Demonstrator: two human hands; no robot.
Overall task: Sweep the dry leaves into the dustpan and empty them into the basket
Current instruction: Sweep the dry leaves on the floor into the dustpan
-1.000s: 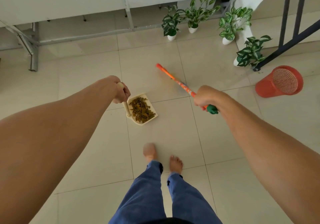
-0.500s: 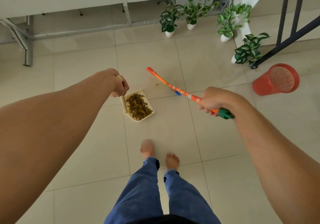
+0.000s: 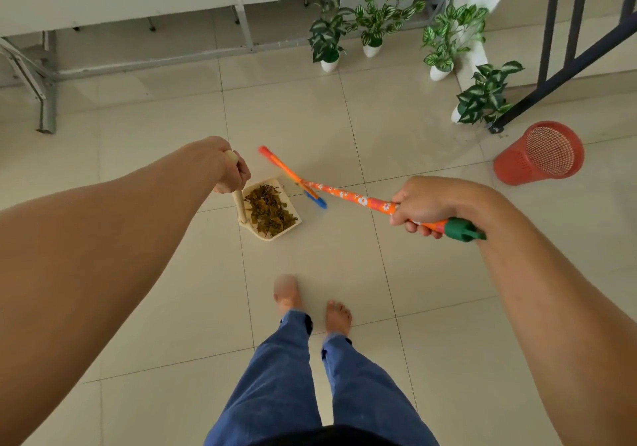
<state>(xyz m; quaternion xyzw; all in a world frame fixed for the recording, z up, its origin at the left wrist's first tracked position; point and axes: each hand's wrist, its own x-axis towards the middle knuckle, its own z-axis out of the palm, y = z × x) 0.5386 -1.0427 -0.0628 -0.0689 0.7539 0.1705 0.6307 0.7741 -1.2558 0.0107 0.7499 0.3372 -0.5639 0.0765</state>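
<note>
A cream dustpan [image 3: 293, 228] rests on the tiled floor, filled with dry brown-green leaves [image 3: 269, 209]. My left hand [image 3: 224, 166] is closed around the top of its upright wooden handle [image 3: 238, 202]. My right hand [image 3: 425, 206] grips the orange flowered broom handle [image 3: 344, 195] close to its green end cap. The broom's orange and blue head [image 3: 293, 178] lies just right of the dustpan's mouth. A red mesh basket [image 3: 537, 154] lies tipped on its side at the far right, its opening facing me.
Several potted green plants [image 3: 372, 20] in white pots stand along the back and right. A dark metal railing [image 3: 568, 49] rises behind the basket. A grey metal frame [image 3: 44, 101] runs at the back left. My bare feet [image 3: 310, 302] stand below the dustpan.
My right hand has moved right and lowered the broom handle toward horizontal, so the blue end of the head now shows beside the dustpan. The dustpan and my left hand have stayed in place.
</note>
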